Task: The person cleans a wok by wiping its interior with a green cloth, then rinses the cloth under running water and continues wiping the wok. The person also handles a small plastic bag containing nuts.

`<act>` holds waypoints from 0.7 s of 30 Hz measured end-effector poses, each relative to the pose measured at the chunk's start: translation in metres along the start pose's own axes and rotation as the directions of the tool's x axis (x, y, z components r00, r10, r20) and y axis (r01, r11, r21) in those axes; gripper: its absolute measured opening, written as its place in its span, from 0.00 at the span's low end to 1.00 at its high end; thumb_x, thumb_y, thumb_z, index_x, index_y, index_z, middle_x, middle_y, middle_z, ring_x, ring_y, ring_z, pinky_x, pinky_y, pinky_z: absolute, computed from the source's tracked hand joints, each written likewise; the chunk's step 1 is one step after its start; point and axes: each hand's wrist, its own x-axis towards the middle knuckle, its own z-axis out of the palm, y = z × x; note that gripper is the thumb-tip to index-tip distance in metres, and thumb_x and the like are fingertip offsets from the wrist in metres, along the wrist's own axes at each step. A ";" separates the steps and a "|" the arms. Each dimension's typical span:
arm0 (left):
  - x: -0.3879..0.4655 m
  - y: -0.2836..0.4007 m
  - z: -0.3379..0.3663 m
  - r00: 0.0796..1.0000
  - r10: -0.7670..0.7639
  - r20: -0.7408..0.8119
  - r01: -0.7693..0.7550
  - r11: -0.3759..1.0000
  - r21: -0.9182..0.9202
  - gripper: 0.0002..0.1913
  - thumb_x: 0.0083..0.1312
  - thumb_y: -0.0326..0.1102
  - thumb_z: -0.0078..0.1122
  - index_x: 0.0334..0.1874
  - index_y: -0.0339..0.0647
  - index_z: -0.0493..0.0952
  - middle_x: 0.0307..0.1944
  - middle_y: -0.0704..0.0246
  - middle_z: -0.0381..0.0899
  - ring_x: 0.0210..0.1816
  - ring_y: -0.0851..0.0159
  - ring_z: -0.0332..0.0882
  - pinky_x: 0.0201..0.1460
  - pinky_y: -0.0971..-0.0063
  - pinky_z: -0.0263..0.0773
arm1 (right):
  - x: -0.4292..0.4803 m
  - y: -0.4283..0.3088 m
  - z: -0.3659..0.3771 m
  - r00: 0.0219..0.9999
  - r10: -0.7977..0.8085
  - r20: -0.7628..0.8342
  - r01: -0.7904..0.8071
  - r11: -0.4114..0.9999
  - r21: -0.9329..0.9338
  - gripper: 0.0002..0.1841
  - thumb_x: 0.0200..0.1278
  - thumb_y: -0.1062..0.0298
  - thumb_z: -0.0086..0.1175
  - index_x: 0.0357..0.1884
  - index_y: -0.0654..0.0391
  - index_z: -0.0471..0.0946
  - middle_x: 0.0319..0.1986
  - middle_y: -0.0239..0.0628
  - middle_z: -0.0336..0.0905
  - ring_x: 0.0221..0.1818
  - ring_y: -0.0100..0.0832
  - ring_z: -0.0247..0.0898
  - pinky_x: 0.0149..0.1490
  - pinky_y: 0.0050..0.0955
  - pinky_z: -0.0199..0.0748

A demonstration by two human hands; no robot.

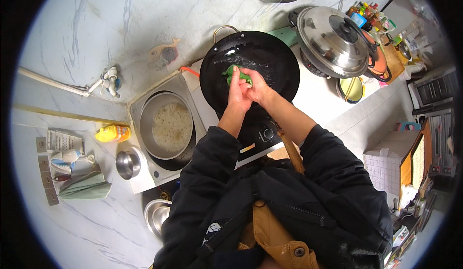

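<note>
Both hands are over a large black wok [282, 62] with a looped metal handle on its far rim and a wooden handle [291, 149] towards me. Between them is a crumpled green cloth [231, 74], bunched up in the grip. My left hand [238, 93] has its thumb laid along the cloth. Pressed against it, my right hand [257, 84] closes on the cloth's other side. Wet streaks shine on the wok's inner surface. Under the wok sits a black cooktop [253, 135] with a round knob.
Left of the wok, a sink [182, 88] holds a wide metal pan [146, 124] of cloudy, foamy water. A yellow bottle [114, 134] and a small steel bowl [127, 164] stand beside it. To the right are a lidded pot [331, 41] and a bowl with chopsticks [351, 88].
</note>
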 end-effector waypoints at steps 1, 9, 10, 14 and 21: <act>-0.001 0.001 0.001 0.992 0.015 0.123 -0.005 0.997 -0.082 0.34 0.63 0.67 0.48 0.47 0.36 0.73 0.42 0.54 0.78 0.44 0.51 0.78 0.53 0.60 0.73 | -0.001 0.002 0.004 1.000 -0.009 0.011 0.008 0.999 0.053 0.08 0.63 0.65 0.51 0.39 0.57 0.75 0.33 0.38 0.78 0.34 0.35 0.75 0.37 0.31 0.75; -0.015 -0.005 0.009 0.991 0.001 0.135 0.037 0.958 -0.284 0.30 0.65 0.67 0.41 0.52 0.47 0.71 0.39 0.62 0.76 0.39 0.55 0.73 0.43 0.61 0.71 | 0.013 0.018 0.018 0.750 -0.578 0.322 0.401 0.010 -0.916 0.12 0.68 0.59 0.42 0.43 0.56 0.70 0.35 0.51 0.79 0.39 0.48 0.76 0.40 0.43 0.72; -0.018 -0.005 0.010 0.997 -0.012 0.083 0.035 0.958 -0.284 0.31 0.65 0.65 0.43 0.50 0.40 0.71 0.38 0.58 0.77 0.37 0.54 0.75 0.43 0.61 0.73 | 0.014 0.017 0.017 0.740 -0.564 0.366 0.378 -0.102 -0.920 0.12 0.68 0.59 0.41 0.44 0.55 0.69 0.36 0.52 0.79 0.39 0.49 0.76 0.40 0.43 0.72; -0.027 -0.017 0.016 0.988 0.157 -0.009 -0.157 0.977 -0.142 0.26 0.66 0.55 0.52 0.51 0.36 0.71 0.39 0.58 0.77 0.37 0.55 0.77 0.42 0.56 0.74 | 0.022 0.011 0.011 0.725 -0.471 0.503 0.183 -0.572 -0.799 0.10 0.64 0.62 0.46 0.41 0.56 0.69 0.37 0.51 0.76 0.38 0.52 0.77 0.40 0.44 0.75; -0.001 -0.001 -0.002 0.971 0.172 -0.163 -0.109 0.935 0.338 0.25 0.53 0.43 0.70 0.49 0.34 0.73 0.45 0.62 0.78 0.45 0.61 0.78 0.48 0.67 0.73 | 0.016 0.015 0.001 0.856 -0.145 0.496 0.119 -0.878 -0.463 0.14 0.60 0.62 0.48 0.43 0.58 0.77 0.42 0.47 0.77 0.46 0.43 0.76 0.48 0.38 0.77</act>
